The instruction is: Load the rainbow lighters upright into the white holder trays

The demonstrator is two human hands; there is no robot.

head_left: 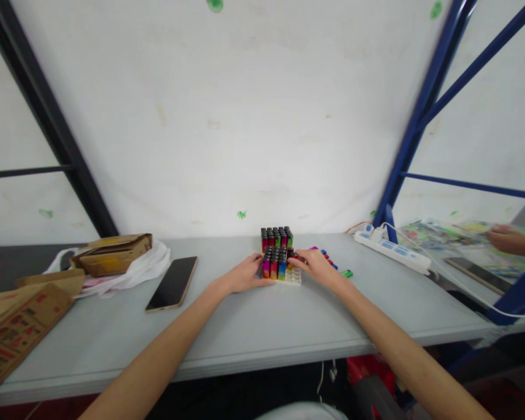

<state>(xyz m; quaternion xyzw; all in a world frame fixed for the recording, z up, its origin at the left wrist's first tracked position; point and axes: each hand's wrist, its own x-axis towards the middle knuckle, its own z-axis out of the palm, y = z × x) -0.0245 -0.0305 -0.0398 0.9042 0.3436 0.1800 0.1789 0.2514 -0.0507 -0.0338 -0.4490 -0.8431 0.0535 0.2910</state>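
Observation:
Colourful lighters (274, 265) stand upright in rows in a white tray (294, 279) with holes, whose right front part shows bare sockets. My left hand (246, 273) grips the tray's left side, thumb at the front corner and fingers farther back. On the opposite side, my right hand (317, 265) pinches a dark red lighter (294, 255) over the right part of the tray. Behind stands a second block of upright lighters (277, 238). Several loose lighters (330, 259) lie beyond and beside my right hand, a green lighter (347, 273) among them.
On the left are a phone (172, 284), a white plastic bag (151, 262) and cardboard boxes (118, 255). A power strip (394, 252) with cables lies at the right by a blue metal post (413, 134). Another person's hand (510, 240) shows at far right.

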